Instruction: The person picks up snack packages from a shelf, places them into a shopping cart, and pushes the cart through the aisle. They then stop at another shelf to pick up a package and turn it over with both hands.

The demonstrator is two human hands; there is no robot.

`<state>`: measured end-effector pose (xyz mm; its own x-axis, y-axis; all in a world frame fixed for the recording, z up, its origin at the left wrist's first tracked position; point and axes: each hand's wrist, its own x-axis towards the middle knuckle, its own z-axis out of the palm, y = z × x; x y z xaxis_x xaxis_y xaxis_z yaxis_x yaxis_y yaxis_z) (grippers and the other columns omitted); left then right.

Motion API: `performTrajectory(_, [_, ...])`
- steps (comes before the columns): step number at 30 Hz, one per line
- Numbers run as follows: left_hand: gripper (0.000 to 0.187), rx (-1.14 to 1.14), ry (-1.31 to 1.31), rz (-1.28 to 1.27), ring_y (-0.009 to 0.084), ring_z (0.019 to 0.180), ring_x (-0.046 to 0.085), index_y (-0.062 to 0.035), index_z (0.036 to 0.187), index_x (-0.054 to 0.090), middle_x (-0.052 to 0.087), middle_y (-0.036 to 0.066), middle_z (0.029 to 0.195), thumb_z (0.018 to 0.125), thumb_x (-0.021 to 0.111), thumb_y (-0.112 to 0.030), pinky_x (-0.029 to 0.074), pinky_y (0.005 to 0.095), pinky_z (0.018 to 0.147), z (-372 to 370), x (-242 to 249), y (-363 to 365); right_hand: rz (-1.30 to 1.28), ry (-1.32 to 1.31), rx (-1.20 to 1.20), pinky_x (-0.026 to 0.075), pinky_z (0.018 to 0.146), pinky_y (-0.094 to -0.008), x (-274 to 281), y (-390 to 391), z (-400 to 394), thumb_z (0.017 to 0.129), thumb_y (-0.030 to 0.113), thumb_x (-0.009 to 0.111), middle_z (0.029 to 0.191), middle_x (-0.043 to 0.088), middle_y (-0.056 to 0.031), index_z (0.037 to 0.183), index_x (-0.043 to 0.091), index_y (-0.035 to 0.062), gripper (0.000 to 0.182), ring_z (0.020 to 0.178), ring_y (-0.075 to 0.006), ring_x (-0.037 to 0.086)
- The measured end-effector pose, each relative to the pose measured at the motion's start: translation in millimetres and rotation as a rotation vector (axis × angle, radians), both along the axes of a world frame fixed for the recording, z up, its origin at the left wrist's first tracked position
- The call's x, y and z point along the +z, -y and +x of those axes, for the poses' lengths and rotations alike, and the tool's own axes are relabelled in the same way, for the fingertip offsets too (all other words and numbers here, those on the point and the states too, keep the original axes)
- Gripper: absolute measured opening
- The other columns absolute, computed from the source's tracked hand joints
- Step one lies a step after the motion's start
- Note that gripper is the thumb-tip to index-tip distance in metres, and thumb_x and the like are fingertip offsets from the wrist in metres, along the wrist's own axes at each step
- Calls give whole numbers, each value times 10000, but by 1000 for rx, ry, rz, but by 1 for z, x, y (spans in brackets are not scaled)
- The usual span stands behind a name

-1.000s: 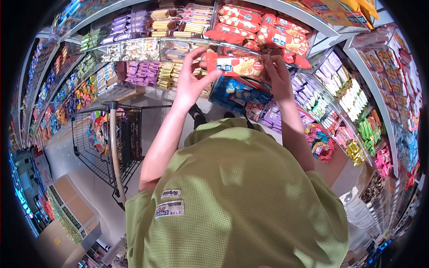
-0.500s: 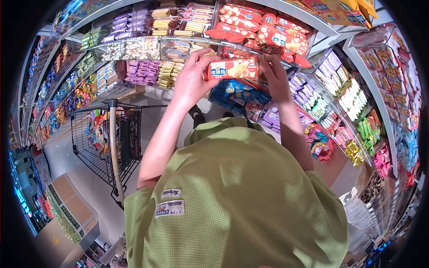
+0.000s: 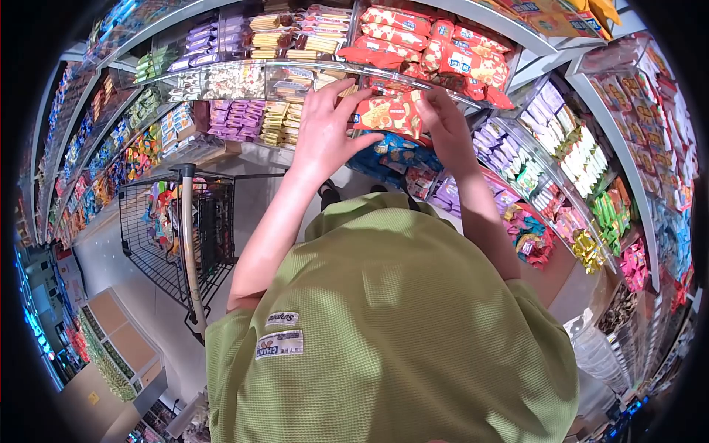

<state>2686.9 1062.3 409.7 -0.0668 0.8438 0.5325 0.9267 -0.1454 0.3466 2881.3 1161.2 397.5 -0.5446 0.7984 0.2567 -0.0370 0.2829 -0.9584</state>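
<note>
— Left to right, what have we got?

— One shopping cart on the left, black wire, goods inside, standing on the pale aisle floor. Then the person in the green shirt, both arms up at the shelves.

— And the hands?

— Two on one red biscuit packet. The left hand has its fingers spread wide along the packet's left end, thumb below it. The right hand pinches the right end, fingers curled closed on it.

— Where's the packet?

— In the air at the shelf front, just below the stack of red packs, above the blue bags.

— The room?

— A supermarket aisle; purple packs to the right, tiers of snacks all round.
</note>
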Motion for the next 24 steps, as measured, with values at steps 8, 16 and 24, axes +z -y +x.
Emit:
performTrajectory(8, [583, -158, 60, -40, 286, 1053, 585, -99, 1170, 590, 627, 95, 1093, 668, 811, -298, 332, 509, 1062, 16, 5, -3, 72, 112, 20, 396, 591, -259, 5, 14, -12, 963, 231, 542, 695, 511, -27, 929, 497, 36, 203, 642, -75, 420])
performTrajectory(16, [474, -146, 87, -9, 279, 956, 628, -91, 1105, 618, 662, 89, 996, 711, 794, -288, 376, 489, 1027, 8, 7, 3, -6, 84, -10, 374, 618, -239, 2, 6, -6, 968, 210, 521, 734, 457, 20, 929, 502, 46, 170, 695, -49, 407])
performTrajectory(24, [463, -125, 81, -46, 246, 958, 625, -127, 1131, 617, 661, 60, 993, 740, 761, -330, 367, 495, 1013, -1, 9, 9, -102, 39, 18, 355, 647, -195, 9, 8, 1, 971, 216, 504, 785, 456, 65, 924, 511, 73, 151, 722, -14, 399])
